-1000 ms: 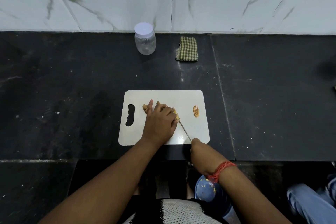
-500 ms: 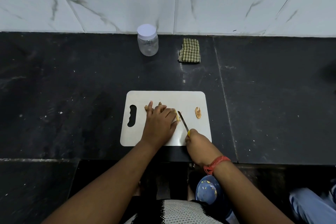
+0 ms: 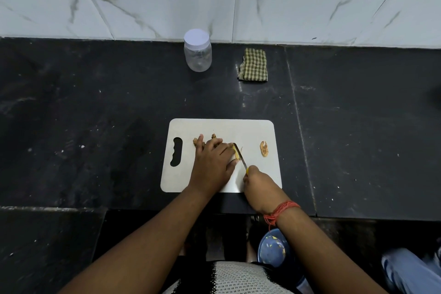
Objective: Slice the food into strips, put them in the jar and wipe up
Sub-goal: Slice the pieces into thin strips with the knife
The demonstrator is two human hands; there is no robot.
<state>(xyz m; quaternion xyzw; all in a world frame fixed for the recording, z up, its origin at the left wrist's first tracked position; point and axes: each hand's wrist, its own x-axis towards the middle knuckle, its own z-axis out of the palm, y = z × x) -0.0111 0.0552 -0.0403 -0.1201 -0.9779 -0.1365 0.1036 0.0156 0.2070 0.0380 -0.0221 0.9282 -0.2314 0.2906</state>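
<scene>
Ginger (image 3: 200, 143) under left hand (image 3: 212, 162)

left hand (image 3: 213, 162): fingers curled, pressing down; right hand (image 3: 259, 182): fist gripping
</scene>
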